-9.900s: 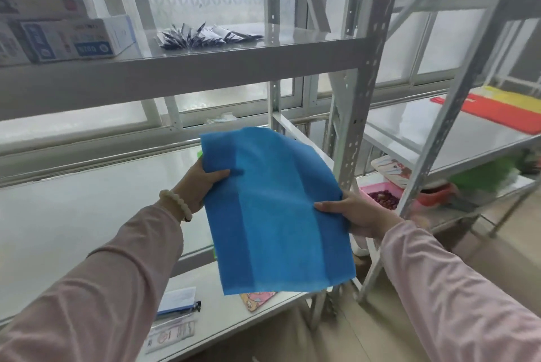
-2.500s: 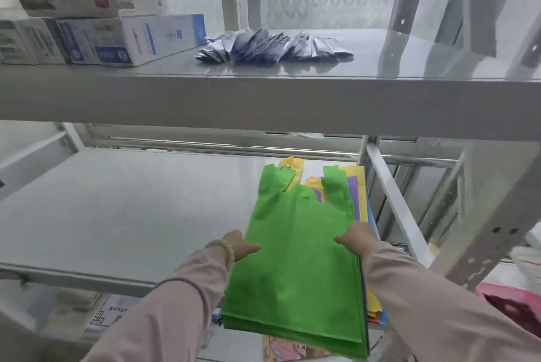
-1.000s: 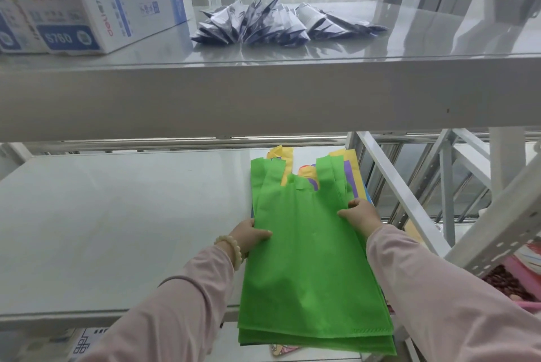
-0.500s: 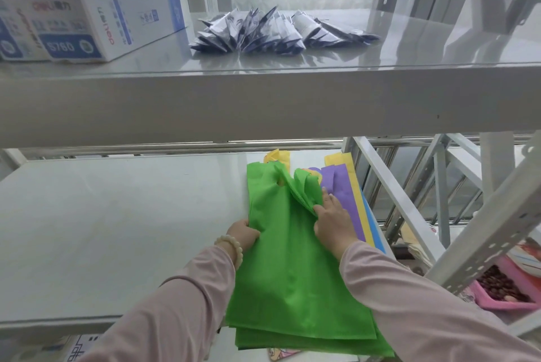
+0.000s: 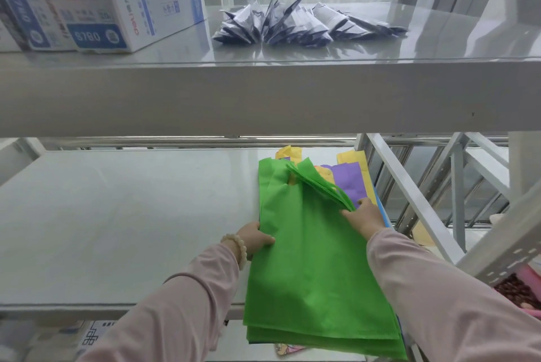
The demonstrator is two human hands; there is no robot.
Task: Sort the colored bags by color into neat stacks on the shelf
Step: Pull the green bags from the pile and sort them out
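- Your left hand [image 5: 254,237] grips the left edge of the green bags [image 5: 313,268], thumb on top.
- Your right hand [image 5: 364,216] pinches their right-side handles, which are folded over towards the left.
- The green bags lie on a purple bag [image 5: 348,178] and yellow bags [image 5: 352,156] at the right end of the middle shelf [image 5: 117,215], overhanging its front edge.

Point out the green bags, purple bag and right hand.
green bags [image 5: 316,273]: head view, flat middle of the top bag
purple bag [image 5: 351,180]: head view, exposed upper part
right hand [image 5: 364,216]: head view, back of hand
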